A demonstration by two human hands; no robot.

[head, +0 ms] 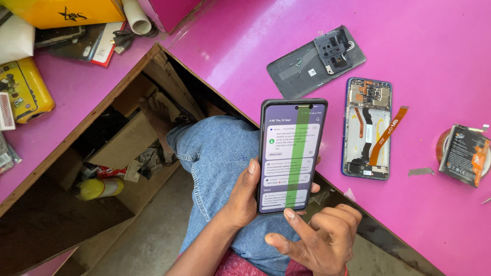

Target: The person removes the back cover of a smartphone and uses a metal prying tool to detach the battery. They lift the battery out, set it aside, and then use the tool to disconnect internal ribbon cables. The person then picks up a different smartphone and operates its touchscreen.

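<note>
The pink bench bears an opened phone lying face down near its front edge, with boards and an orange flex cable exposed; the cable's upper end lies loose, off to the right of the body. Its grey back cover lies apart, just above it, inner side up, with small screws resting on it. A battery sits well to the right on a round object, outside the body. Judged from this layout, disassembly is carried through and reassembly is not yet begun: cover, battery and screws are all out. A second phone, whole and in a dark case, is held upright over the person's denim knee, in front of the bench edge. Its screen is lit and shows a list of notices, with a green vertical band running down the display, likely a fault. The left hand grips this phone by its lower left edge, thumb laid on the screen margin. The right hand holds nothing; its fingers are curled, and the forefinger points at the screen's bottom edge, touching or just short of it.
</note>
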